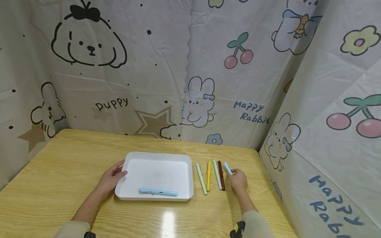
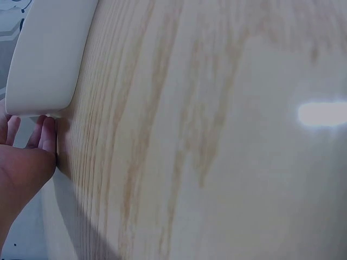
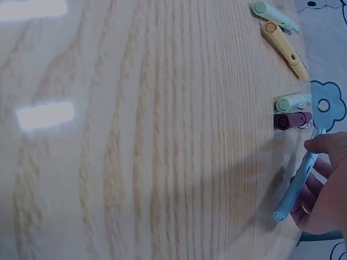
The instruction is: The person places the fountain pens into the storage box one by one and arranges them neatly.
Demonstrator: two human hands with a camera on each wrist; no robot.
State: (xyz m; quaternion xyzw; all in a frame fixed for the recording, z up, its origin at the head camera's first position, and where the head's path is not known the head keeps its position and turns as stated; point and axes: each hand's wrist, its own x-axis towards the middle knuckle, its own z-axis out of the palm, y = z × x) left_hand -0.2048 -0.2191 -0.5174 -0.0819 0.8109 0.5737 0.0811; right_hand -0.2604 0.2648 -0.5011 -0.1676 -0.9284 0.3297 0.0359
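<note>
A white tray (image 1: pixel 157 158) lies on the table, with a light blue pen (image 1: pixel 157 192) along its near side. My left hand (image 1: pixel 110 178) grips the tray's left edge, the thumb at the rim and the fingers against the outer wall. In the left wrist view that hand (image 2: pixel 24 157) is at the tray's corner (image 2: pixel 49 59). To the right of the tray, my right hand (image 1: pixel 238 180) pinches another light blue pen (image 1: pixel 227 168). The right wrist view has this pen (image 3: pixel 295 189) slanting between thumb and fingers; the hand (image 3: pixel 325 187) covers part of it.
Between tray and right hand lie a light green pen (image 1: pixel 201 178), a yellow pen (image 1: pixel 208 177), a second light green pen (image 1: pixel 217 175) and a dark red pen (image 1: pixel 221 176), roughly parallel. A printed cloth (image 1: pixel 154 72) hangs behind and beside the wooden table (image 1: pixel 89 145).
</note>
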